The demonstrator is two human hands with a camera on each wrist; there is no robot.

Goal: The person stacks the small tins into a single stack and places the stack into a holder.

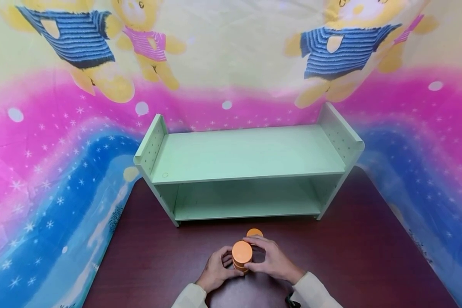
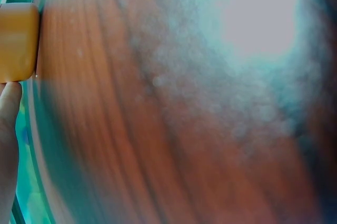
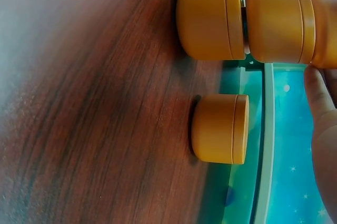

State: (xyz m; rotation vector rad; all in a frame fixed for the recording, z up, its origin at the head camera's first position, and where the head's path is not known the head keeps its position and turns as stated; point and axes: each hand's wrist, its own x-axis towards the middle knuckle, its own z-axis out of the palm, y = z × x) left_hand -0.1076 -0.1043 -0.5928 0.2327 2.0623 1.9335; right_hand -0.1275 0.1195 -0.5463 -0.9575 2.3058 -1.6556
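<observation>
In the head view, small orange lidded jars stand one above another between both hands. My left hand grips the stack from the left, fingers curled at its side. From the right, my right hand pinches the upper part between thumb and fingers. The right wrist view shows a bottom jar on the table, a narrow gap, a middle jar, and a further orange jar cut by the frame edge. A fingertip touches near the gap. Another jar stands apart, behind my right fingers in the head view.
A pale green two-tier shelf stands behind the hands on the dark reddish-brown table. A printed cloth with bears and snowflakes hangs behind and along both sides. Glare blurs much of the left wrist view.
</observation>
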